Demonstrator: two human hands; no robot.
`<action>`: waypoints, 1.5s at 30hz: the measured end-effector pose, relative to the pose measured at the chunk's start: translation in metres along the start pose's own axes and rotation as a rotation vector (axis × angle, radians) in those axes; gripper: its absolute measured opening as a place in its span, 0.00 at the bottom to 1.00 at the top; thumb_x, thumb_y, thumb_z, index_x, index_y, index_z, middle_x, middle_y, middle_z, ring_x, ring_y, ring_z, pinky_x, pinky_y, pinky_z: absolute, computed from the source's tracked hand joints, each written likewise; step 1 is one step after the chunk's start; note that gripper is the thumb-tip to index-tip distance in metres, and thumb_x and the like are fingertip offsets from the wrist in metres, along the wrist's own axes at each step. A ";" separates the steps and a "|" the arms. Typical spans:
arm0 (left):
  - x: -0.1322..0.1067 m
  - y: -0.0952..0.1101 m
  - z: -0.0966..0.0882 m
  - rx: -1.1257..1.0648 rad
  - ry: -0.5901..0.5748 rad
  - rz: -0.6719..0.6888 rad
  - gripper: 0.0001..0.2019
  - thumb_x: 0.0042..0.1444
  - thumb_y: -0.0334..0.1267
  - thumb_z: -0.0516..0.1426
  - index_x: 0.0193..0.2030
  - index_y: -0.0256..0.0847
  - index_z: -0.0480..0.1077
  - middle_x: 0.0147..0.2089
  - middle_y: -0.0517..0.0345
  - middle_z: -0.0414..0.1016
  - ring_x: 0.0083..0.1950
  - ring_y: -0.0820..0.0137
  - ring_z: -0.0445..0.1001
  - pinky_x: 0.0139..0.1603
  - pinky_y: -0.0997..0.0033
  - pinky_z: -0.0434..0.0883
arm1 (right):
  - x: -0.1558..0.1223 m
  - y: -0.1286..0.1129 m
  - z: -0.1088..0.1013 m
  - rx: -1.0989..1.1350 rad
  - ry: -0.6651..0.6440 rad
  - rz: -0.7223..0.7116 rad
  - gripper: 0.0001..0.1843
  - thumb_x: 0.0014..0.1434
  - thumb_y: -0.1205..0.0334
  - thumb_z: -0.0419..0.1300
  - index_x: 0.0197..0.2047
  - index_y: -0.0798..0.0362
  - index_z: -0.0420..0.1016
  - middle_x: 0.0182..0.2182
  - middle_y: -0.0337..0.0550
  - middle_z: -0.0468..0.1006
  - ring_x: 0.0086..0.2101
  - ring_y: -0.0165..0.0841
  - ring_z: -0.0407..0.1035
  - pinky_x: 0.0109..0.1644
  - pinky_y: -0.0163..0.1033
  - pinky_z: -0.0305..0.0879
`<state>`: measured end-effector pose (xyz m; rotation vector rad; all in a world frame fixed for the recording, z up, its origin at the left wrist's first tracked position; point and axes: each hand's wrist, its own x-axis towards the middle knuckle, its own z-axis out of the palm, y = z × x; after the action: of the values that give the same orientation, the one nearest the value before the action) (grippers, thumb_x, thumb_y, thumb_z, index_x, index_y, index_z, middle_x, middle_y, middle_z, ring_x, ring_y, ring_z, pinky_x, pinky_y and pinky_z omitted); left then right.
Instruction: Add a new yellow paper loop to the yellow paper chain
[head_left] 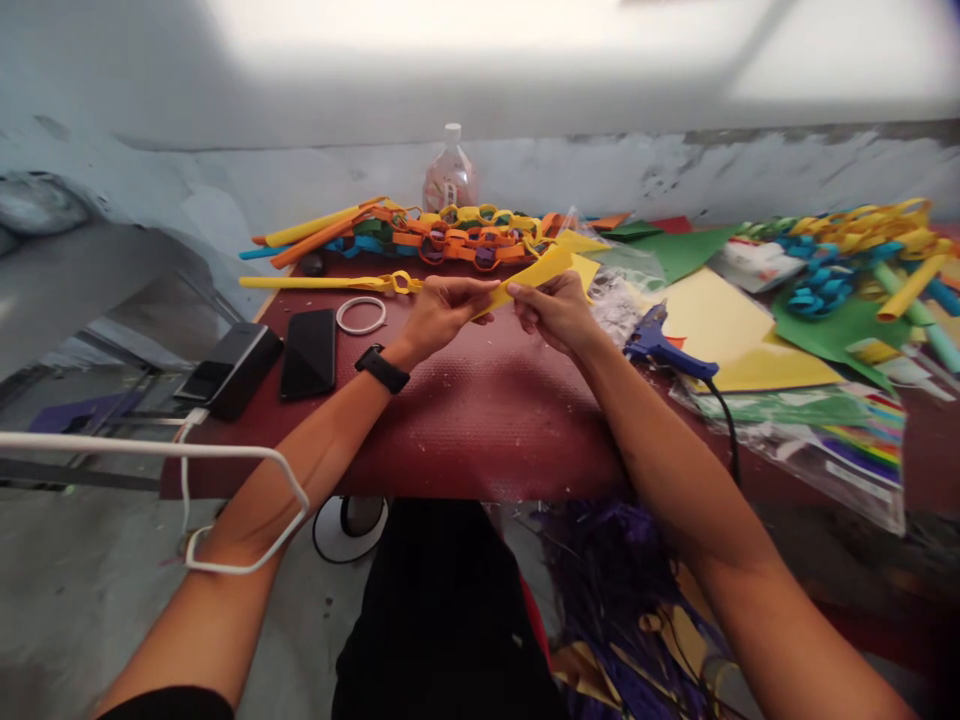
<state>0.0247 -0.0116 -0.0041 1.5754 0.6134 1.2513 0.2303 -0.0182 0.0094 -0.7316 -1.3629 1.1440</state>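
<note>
Both hands pinch one strip of yellow paper (pixel 544 268) above the dark red table. My left hand (pixel 448 312) has its fingers closed on the strip's lower left end. My right hand (pixel 556 306) grips it farther along, thumb on top, and the paper's upper corner sticks up past the fingers. Just left of my left hand lies a yellow rolled paper tube (pixel 311 284) with a few yellow loops at its end. Behind the hands stretches a paper chain (pixel 465 240) in orange, yellow, green and blue. To the right of my right wrist lies a blue glue gun (pixel 664 345).
A phone (pixel 308 352), a power bank (pixel 241 365) and a white ring (pixel 361 315) sit at the left. A plastic bottle (pixel 450 175) stands by the wall. Paper sheets (pixel 724 310), a second chain (pixel 817 275) and a plastic bag (pixel 862 450) cover the right. A white cable (pixel 150 447) crosses my left forearm.
</note>
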 end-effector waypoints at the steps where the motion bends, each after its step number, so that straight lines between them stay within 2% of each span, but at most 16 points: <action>1: 0.000 0.000 -0.001 -0.004 -0.006 0.002 0.22 0.55 0.51 0.77 0.50 0.37 0.88 0.40 0.51 0.88 0.34 0.71 0.84 0.42 0.65 0.87 | 0.000 0.000 -0.001 -0.010 0.006 -0.007 0.30 0.43 0.40 0.86 0.20 0.52 0.77 0.16 0.35 0.72 0.13 0.20 0.55 0.12 0.31 0.58; 5: 0.000 0.000 -0.001 -0.030 -0.008 0.005 0.22 0.54 0.50 0.78 0.50 0.37 0.88 0.41 0.51 0.88 0.34 0.71 0.84 0.42 0.65 0.87 | 0.004 -0.002 -0.011 -0.047 0.098 -0.030 0.31 0.49 0.39 0.83 0.19 0.50 0.72 0.13 0.32 0.66 0.13 0.20 0.50 0.13 0.30 0.54; 8: 0.001 0.000 0.000 -0.021 0.013 -0.022 0.21 0.54 0.48 0.78 0.49 0.37 0.88 0.43 0.50 0.89 0.35 0.71 0.85 0.43 0.64 0.88 | 0.009 -0.003 -0.024 -0.078 0.177 -0.061 0.31 0.55 0.40 0.80 0.21 0.49 0.70 0.15 0.33 0.67 0.14 0.20 0.49 0.13 0.31 0.52; 11: 0.002 -0.001 -0.005 -0.012 0.046 -0.033 0.20 0.54 0.47 0.78 0.49 0.37 0.88 0.43 0.49 0.89 0.36 0.70 0.85 0.43 0.63 0.88 | 0.015 -0.006 -0.042 -0.075 0.306 -0.120 0.31 0.62 0.36 0.75 0.23 0.48 0.69 0.16 0.32 0.66 0.14 0.21 0.49 0.14 0.32 0.51; 13: 0.003 -0.003 -0.010 -0.031 0.080 -0.014 0.20 0.54 0.47 0.79 0.49 0.37 0.88 0.42 0.50 0.89 0.35 0.69 0.86 0.43 0.63 0.88 | 0.017 -0.008 -0.050 -0.040 0.363 -0.138 0.32 0.63 0.32 0.73 0.23 0.48 0.72 0.15 0.32 0.65 0.14 0.21 0.49 0.14 0.32 0.51; 14: 0.003 -0.003 -0.013 -0.046 0.094 0.003 0.20 0.54 0.47 0.79 0.49 0.38 0.88 0.41 0.50 0.89 0.35 0.69 0.86 0.43 0.63 0.88 | 0.016 -0.008 -0.050 -0.024 0.342 -0.118 0.33 0.61 0.31 0.73 0.23 0.48 0.73 0.15 0.32 0.65 0.14 0.22 0.50 0.14 0.32 0.52; 16: 0.004 -0.004 -0.015 -0.070 0.107 0.028 0.20 0.54 0.47 0.79 0.49 0.38 0.88 0.39 0.51 0.88 0.34 0.69 0.86 0.43 0.62 0.88 | 0.012 -0.005 -0.042 -0.008 0.214 -0.032 0.34 0.55 0.29 0.77 0.23 0.49 0.74 0.16 0.34 0.67 0.14 0.22 0.53 0.14 0.32 0.54; 18: 0.004 -0.003 -0.013 -0.060 0.098 0.015 0.19 0.55 0.47 0.78 0.48 0.38 0.88 0.40 0.50 0.89 0.35 0.69 0.86 0.43 0.63 0.87 | 0.007 0.001 -0.025 -0.024 0.048 0.034 0.33 0.51 0.31 0.80 0.23 0.50 0.75 0.17 0.35 0.70 0.15 0.23 0.57 0.15 0.32 0.59; 20: 0.003 -0.002 -0.009 -0.037 0.075 -0.016 0.19 0.56 0.48 0.78 0.48 0.37 0.88 0.42 0.50 0.89 0.35 0.70 0.86 0.43 0.65 0.87 | 0.003 0.008 -0.007 -0.055 -0.027 0.013 0.32 0.51 0.34 0.81 0.22 0.51 0.76 0.16 0.36 0.70 0.15 0.22 0.57 0.15 0.32 0.62; 23: 0.000 0.001 -0.006 -0.039 0.022 -0.043 0.23 0.54 0.50 0.79 0.50 0.36 0.87 0.42 0.49 0.89 0.36 0.69 0.86 0.43 0.66 0.86 | 0.001 0.012 0.005 -0.090 0.009 -0.049 0.32 0.52 0.35 0.81 0.20 0.51 0.75 0.15 0.35 0.69 0.14 0.21 0.54 0.14 0.31 0.60; 27: -0.003 0.003 -0.008 -0.038 -0.063 -0.106 0.32 0.53 0.52 0.79 0.59 0.34 0.84 0.40 0.48 0.88 0.37 0.66 0.88 0.44 0.65 0.87 | 0.002 0.009 -0.002 -0.120 0.047 -0.070 0.32 0.52 0.35 0.81 0.20 0.52 0.75 0.14 0.35 0.69 0.14 0.21 0.55 0.14 0.31 0.60; 30: -0.003 0.004 -0.011 -0.021 -0.092 -0.121 0.35 0.52 0.53 0.79 0.61 0.34 0.83 0.39 0.49 0.88 0.37 0.66 0.88 0.43 0.66 0.86 | 0.002 0.007 -0.005 -0.120 0.059 -0.082 0.33 0.52 0.35 0.81 0.19 0.51 0.75 0.15 0.35 0.70 0.14 0.21 0.54 0.13 0.31 0.59; 36: -0.003 0.006 -0.010 0.017 -0.102 -0.094 0.36 0.52 0.57 0.78 0.61 0.34 0.84 0.38 0.50 0.88 0.36 0.67 0.87 0.41 0.68 0.85 | 0.000 0.013 0.000 -0.094 -0.113 -0.009 0.31 0.48 0.36 0.83 0.22 0.54 0.79 0.15 0.36 0.72 0.13 0.22 0.59 0.15 0.32 0.65; 39: -0.004 0.009 -0.010 0.005 -0.123 -0.125 0.38 0.52 0.54 0.79 0.64 0.34 0.82 0.38 0.50 0.88 0.37 0.66 0.88 0.42 0.67 0.86 | 0.001 0.013 -0.001 -0.098 -0.081 -0.022 0.31 0.46 0.38 0.84 0.22 0.54 0.78 0.16 0.36 0.74 0.13 0.22 0.59 0.14 0.31 0.63; 42: -0.005 0.010 -0.011 -0.021 -0.143 -0.167 0.41 0.50 0.50 0.80 0.67 0.33 0.80 0.37 0.51 0.87 0.38 0.65 0.88 0.43 0.67 0.86 | 0.001 0.010 -0.003 -0.081 -0.047 -0.046 0.30 0.47 0.40 0.85 0.20 0.55 0.77 0.15 0.35 0.71 0.12 0.21 0.58 0.12 0.30 0.61; 45: -0.005 0.009 -0.010 -0.045 -0.138 -0.165 0.41 0.48 0.49 0.81 0.66 0.33 0.80 0.37 0.51 0.87 0.36 0.66 0.88 0.42 0.68 0.86 | -0.001 0.009 -0.003 -0.062 -0.081 -0.021 0.28 0.48 0.43 0.85 0.21 0.56 0.79 0.15 0.35 0.72 0.13 0.21 0.59 0.14 0.30 0.64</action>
<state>0.0123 -0.0152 0.0020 1.5273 0.6097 1.0177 0.2315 -0.0158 0.0002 -0.7205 -1.4761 1.1292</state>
